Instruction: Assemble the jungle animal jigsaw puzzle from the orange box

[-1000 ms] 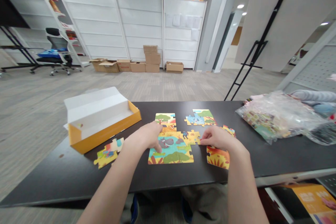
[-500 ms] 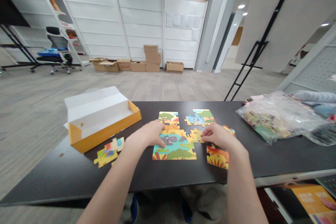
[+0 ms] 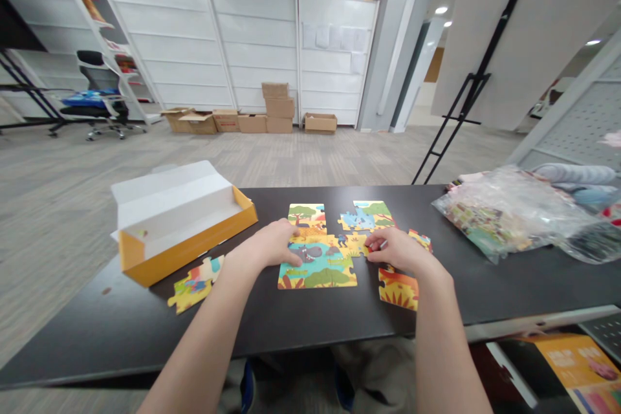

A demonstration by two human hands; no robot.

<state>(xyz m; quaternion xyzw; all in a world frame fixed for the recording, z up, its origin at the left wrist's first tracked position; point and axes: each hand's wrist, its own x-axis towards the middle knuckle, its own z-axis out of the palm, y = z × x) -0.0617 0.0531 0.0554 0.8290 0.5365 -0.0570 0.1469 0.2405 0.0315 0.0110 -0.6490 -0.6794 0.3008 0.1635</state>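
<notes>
- Presently, in the head view, the joined jigsaw section [image 3: 323,272] with the hippo lies flat on the black table [image 3: 310,320], at the lower centre of the frame.
- Left of centre, the left hand [image 3: 276,244] is unclenched, its thumb and fingers apart, touching the left side of that section.
- Right of centre, the right hand [image 3: 398,250] has its fingers bent and drawn together at the section's right end; whether they grasp a piece, I cannot tell.
- Just above the right hand in the frame lies the blue-and-green jigsaw section [image 3: 373,215].
- Below that hand, partly covered by it, is the orange jigsaw section [image 3: 400,291].
- At lower left, loose joined pieces [image 3: 194,288] lie beside the open yellow box [image 3: 194,242], partly behind the left forearm.
- At the right of the frame, a clear plastic bag [image 3: 499,213] rests on the table.
</notes>
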